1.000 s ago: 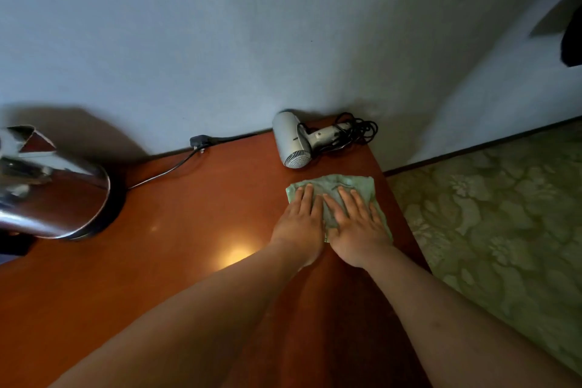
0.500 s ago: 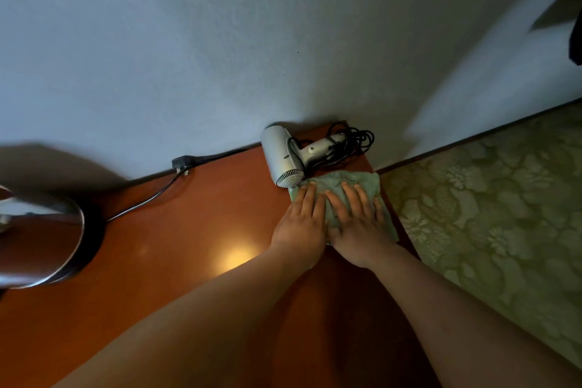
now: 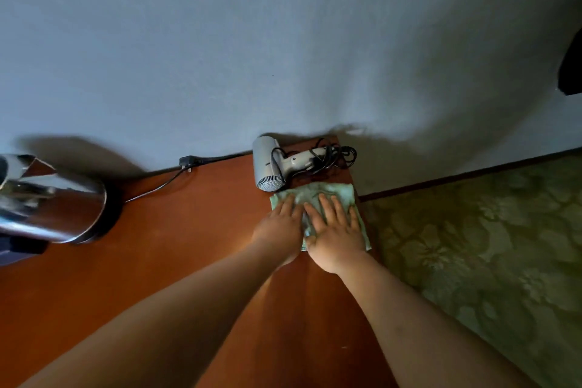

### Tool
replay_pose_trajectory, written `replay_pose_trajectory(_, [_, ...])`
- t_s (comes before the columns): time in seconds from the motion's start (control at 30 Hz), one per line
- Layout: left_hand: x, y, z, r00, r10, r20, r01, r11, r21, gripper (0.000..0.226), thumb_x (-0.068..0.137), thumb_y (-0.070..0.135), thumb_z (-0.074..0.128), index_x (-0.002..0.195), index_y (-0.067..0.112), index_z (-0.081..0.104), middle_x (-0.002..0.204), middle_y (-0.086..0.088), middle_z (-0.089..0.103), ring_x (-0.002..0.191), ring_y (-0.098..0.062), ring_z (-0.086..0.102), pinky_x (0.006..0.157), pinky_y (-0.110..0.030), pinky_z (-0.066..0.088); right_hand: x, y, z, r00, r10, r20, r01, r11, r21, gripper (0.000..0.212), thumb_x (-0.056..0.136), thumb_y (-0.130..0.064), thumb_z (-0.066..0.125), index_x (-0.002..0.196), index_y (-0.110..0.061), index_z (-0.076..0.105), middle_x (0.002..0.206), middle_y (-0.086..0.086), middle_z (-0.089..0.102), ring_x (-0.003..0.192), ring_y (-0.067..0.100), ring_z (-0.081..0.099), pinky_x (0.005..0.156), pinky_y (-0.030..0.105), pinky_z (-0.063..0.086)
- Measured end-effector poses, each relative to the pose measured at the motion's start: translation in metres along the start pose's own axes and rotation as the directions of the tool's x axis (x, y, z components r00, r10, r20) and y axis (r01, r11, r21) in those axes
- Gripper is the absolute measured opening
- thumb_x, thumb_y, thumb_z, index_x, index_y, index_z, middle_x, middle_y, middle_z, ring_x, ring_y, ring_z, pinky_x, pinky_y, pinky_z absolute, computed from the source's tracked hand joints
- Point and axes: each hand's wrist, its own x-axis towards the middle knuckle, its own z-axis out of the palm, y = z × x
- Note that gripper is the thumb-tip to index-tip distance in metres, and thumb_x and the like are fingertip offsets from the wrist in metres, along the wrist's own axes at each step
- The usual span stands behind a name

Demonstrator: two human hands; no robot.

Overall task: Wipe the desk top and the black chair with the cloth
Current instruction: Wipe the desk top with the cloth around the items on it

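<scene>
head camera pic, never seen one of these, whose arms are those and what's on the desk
The camera is worn on a person's head and looks forward and down, so the two arms coming up from the bottom are that person's own. Both hands lie flat on a green cloth at the right end of the desk: the left hand on its left part, the right hand on the middle. Neither grips it; the fingers are straight, pressing down. Behind the cloth lies a hair dryer with its cord bunched up. At far left stands a shiny kettle. Carpet lies to the right.
</scene>
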Motion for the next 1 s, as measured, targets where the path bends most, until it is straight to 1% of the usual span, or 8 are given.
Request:
replay_pose_trajectory(0.13, [-0.003, 0.018, -0.011, 0.996, -0.092, -0.003, 0.092, 0.996, 0.007, 0.052, 0.104, 0.039, 0.044, 0.151, 0.016, 0.039, 0.161, -0.009, 0.029, 0.141, -0.03, 0.042, 0.101, -0.042, 0.046, -0.006, 0.014, -0.019, 0.996, -0.069, 0.051, 0.074, 0.992, -0.099, 0.068, 0.104, -0.046, 0.034, 0.162, -0.036, 0.001, 0.17, -0.001, -0.014, 0.156, 0.023, -0.016, 0.123, 0.055, -0.013])
replay_pose_trajectory(0.3, [0.002, 0.023, -0.033, 0.99, -0.121, -0.071, 0.124, 0.991, 0.041, 0.038, 0.089, 0.03, 0.063, 0.125, 0.018, 0.059, 0.126, -0.003, 0.057, 0.112, -0.026, 0.06, 0.082, -0.036, 0.05, -0.001, 0.003, -0.015, 0.999, -0.051, 0.004, 0.051, 0.998, -0.037, 0.08, 0.096, -0.065, 0.036, 0.162, -0.03, 0.005, 0.17, 0.007, -0.003, 0.156, 0.031, -0.009, 0.122, 0.056, -0.012])
replay_pose_trajectory(0.4, [0.012, 0.015, -0.038, 0.966, 0.023, -0.258, 0.015, 0.989, 0.146, 0.038, 0.087, 0.026, 0.065, 0.124, 0.02, 0.057, 0.123, 0.0, 0.056, 0.115, -0.023, 0.054, 0.092, -0.034, 0.044, -0.002, -0.004, 0.0, 0.997, -0.029, -0.071, 0.026, 0.999, -0.043, 0.071, 0.1, -0.063, 0.023, 0.162, -0.031, 0.009, 0.17, 0.01, -0.002, 0.156, 0.033, -0.009, 0.122, 0.057, -0.012])
replay_pose_trajectory(0.47, [0.023, 0.013, -0.039, 0.926, 0.089, -0.366, -0.019, 0.981, 0.191, 0.045, 0.089, 0.019, 0.054, 0.134, 0.017, 0.053, 0.134, -0.005, 0.053, 0.122, -0.027, 0.049, 0.102, -0.036, 0.04, -0.002, -0.007, 0.011, 0.988, -0.02, -0.15, 0.013, 0.999, -0.051, 0.069, 0.099, -0.061, 0.017, 0.16, -0.032, 0.025, 0.169, 0.015, 0.011, 0.156, 0.038, 0.002, 0.123, 0.06, -0.005])
replay_pose_trajectory(0.57, [0.048, 0.008, -0.05, 0.907, 0.03, -0.419, 0.049, 0.983, 0.175, 0.06, 0.09, 0.013, 0.05, 0.149, 0.011, 0.039, 0.15, -0.013, 0.042, 0.139, -0.031, 0.039, 0.117, -0.041, 0.028, 0.006, -0.006, 0.02, 0.969, -0.031, -0.245, 0.025, 0.999, -0.029, 0.069, 0.095, -0.061, 0.021, 0.151, -0.03, 0.047, 0.16, 0.019, 0.037, 0.151, 0.043, 0.025, 0.122, 0.064, 0.011])
replay_pose_trajectory(0.67, [0.076, -0.002, -0.058, 0.933, -0.036, -0.358, 0.11, 0.976, 0.188, 0.055, 0.094, 0.017, 0.05, 0.147, 0.01, 0.038, 0.144, -0.01, 0.048, 0.136, -0.029, 0.041, 0.119, -0.039, 0.023, 0.016, 0.002, 0.02, 0.975, -0.077, -0.209, 0.066, 0.996, -0.056, 0.07, 0.094, -0.063, 0.019, 0.157, -0.035, 0.033, 0.164, 0.018, 0.027, 0.154, 0.041, 0.015, 0.123, 0.062, 0.003])
replay_pose_trajectory(0.83, [0.101, -0.013, -0.055, 0.957, 0.008, -0.29, 0.067, 0.966, 0.249, 0.036, 0.092, 0.015, 0.05, 0.127, 0.009, 0.051, 0.121, -0.009, 0.063, 0.116, -0.029, 0.052, 0.108, -0.037, 0.033, 0.035, 0.011, 0.002, 0.984, -0.147, -0.1, 0.136, 0.984, -0.113, 0.079, 0.085, -0.065, -0.001, 0.161, -0.041, 0.004, 0.17, 0.011, -0.002, 0.156, 0.033, -0.01, 0.122, 0.057, -0.014])
replay_pose_trajectory(1.0, [0.113, -0.027, -0.053, 0.959, 0.06, -0.276, 0.008, 0.971, 0.24, 0.032, 0.091, 0.013, 0.049, 0.122, 0.009, 0.052, 0.114, -0.009, 0.066, 0.106, -0.031, 0.061, 0.108, -0.039, 0.035, 0.057, 0.014, -0.009, 0.985, -0.157, -0.065, 0.146, 0.979, -0.143, 0.084, 0.079, -0.065, -0.007, 0.16, -0.044, -0.001, 0.17, 0.005, -0.015, 0.154, 0.028, -0.02, 0.121, 0.055, -0.016])
